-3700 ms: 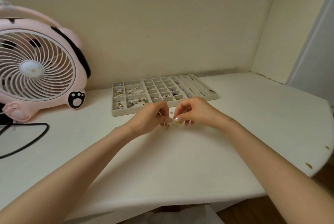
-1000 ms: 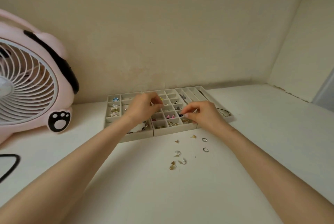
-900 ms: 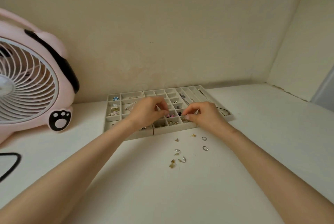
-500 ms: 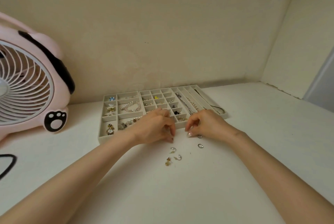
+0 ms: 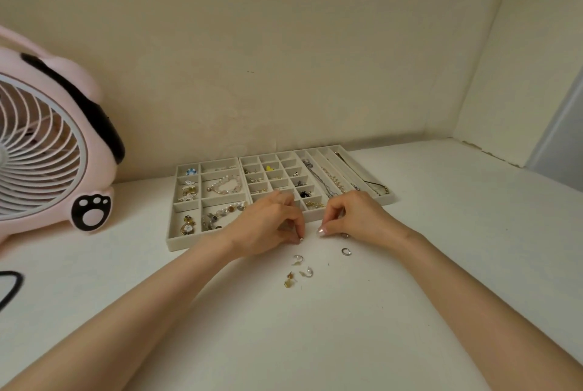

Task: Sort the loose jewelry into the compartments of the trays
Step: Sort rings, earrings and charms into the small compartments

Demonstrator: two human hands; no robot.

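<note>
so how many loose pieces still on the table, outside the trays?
5 clearly visible: silver ring right of the group, two hook earrings, gold piece nearest, small stud at left hand fingertips. Another may hide under right hand.

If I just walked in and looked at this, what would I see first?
Probably the big pink fan with a paw print, standing at the left on the white table. Next, the two hands in the middle: the left hand pinches a tiny piece, the right hand reaches down beside it. Behind them lie grey jewelry trays, and loose earrings sit in front.
</note>
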